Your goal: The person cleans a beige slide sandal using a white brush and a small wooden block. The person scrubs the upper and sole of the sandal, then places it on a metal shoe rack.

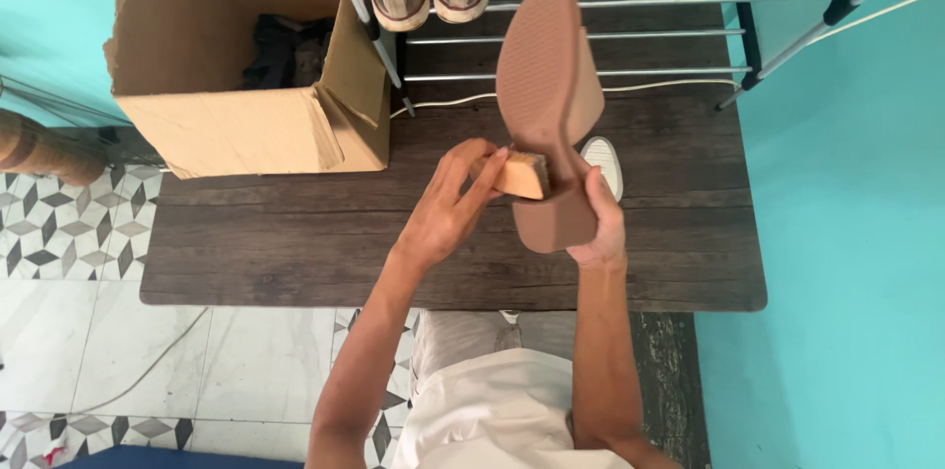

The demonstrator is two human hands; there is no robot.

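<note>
Left hand point(455, 201) clamps a brush point(520, 175) against the shoe point(547, 85) – right hand point(598, 223) grips its heel – above the table point(295, 243), box point(246, 125) well left.

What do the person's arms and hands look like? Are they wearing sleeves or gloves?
Both arms are bare all the way up, with no sleeves showing. The left hand and the right hand wear no gloves, and no rings, watch or bracelets show. Both arms are slim and long.
</note>
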